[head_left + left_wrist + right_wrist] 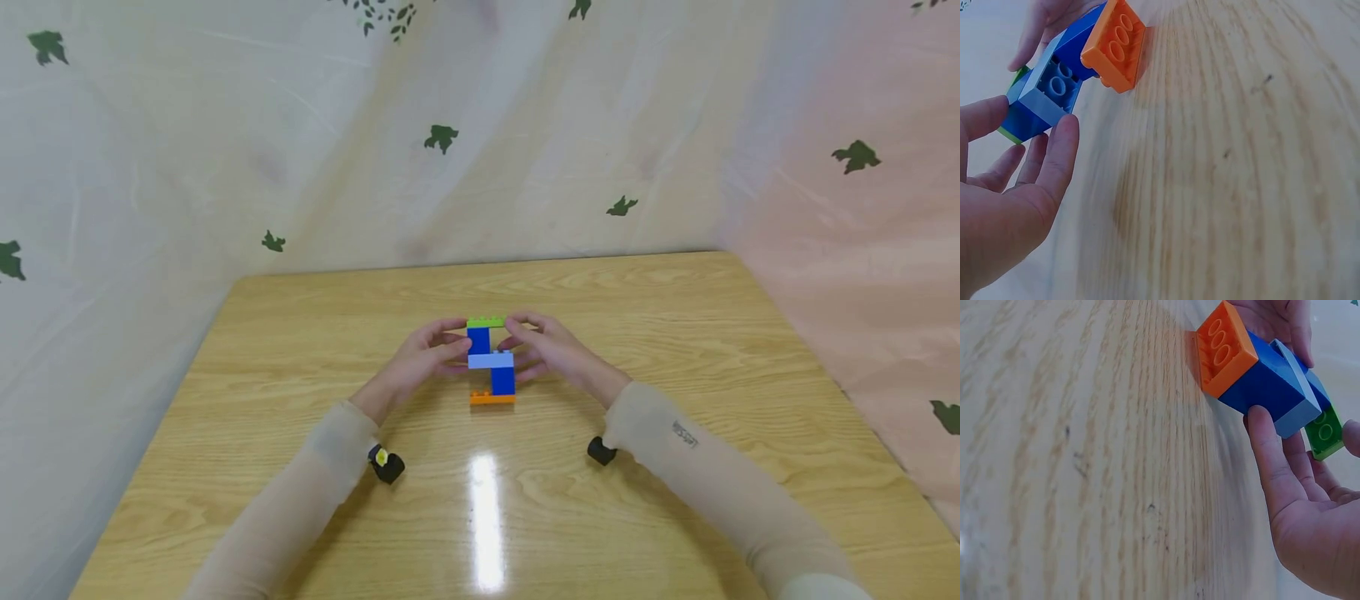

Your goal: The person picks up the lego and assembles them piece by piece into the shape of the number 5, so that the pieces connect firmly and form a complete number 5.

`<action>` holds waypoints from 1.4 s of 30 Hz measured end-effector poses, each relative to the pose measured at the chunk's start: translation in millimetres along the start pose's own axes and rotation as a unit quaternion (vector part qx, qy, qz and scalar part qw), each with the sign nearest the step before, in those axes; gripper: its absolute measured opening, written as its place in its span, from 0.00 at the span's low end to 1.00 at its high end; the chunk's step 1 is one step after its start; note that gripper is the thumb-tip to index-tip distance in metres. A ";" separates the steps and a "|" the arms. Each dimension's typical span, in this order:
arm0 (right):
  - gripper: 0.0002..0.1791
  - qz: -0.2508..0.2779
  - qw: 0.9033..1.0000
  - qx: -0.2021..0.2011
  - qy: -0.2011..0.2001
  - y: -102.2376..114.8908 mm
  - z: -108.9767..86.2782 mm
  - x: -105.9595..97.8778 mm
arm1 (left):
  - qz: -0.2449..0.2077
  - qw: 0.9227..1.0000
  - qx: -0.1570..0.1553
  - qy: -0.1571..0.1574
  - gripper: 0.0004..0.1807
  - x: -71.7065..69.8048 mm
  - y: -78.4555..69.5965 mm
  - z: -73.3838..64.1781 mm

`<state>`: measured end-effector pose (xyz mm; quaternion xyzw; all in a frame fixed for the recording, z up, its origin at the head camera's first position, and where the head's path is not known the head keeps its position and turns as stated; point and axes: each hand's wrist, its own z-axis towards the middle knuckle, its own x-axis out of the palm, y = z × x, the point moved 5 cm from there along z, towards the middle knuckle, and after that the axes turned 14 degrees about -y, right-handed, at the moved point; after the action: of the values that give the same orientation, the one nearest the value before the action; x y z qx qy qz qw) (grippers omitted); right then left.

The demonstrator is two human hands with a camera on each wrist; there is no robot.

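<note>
A stepped stack of toy building bricks stands near the table's middle. Its orange plate forms the base, with a dark blue brick on the right side above it. Over that lie a light blue brick, a second dark blue brick toward the left, and a green plate on top. My left hand grips the upper left side, thumb on the upper blue brick. From the right, my right hand holds the stack, its thumb by the green plate and a fingertip against the lower blue brick.
The wooden table carries the stack, with bright glare in front of it. A pale cloth with leaf prints hangs behind. Black wrist devices sit under the left sleeve and right sleeve.
</note>
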<state>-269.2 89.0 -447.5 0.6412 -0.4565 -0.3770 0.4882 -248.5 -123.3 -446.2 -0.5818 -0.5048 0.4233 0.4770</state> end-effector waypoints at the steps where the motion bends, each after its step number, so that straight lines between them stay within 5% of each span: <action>1: 0.32 -0.001 1.000 0.002 0.000 -1.0 0.6 -0.1 | 0.001 1.000 -0.001 0.000 0.31 0.1 0.7 0.5; 18: 0.30 -0.013 1.000 0.024 -0.006 -9.9 9.0 -2.9 | -0.007 1.000 -0.028 -0.008 0.35 -0.2 8.9 6.8; 29: 0.30 -0.067 0.997 0.020 -0.034 -18.3 13.8 -0.3 | 0.017 1.000 -0.024 -0.004 0.34 -1.2 15.3 10.8; 42: 0.39 -0.106 0.993 0.020 0.043 -18.0 14.8 2.0 | 0.056 0.998 -0.035 -0.021 0.33 2.1 18.1 12.2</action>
<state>-278.4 84.8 -468.5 0.7113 -0.3722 -0.3893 0.4515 -256.7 -120.3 -466.3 -0.6166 -0.4961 0.4435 0.4208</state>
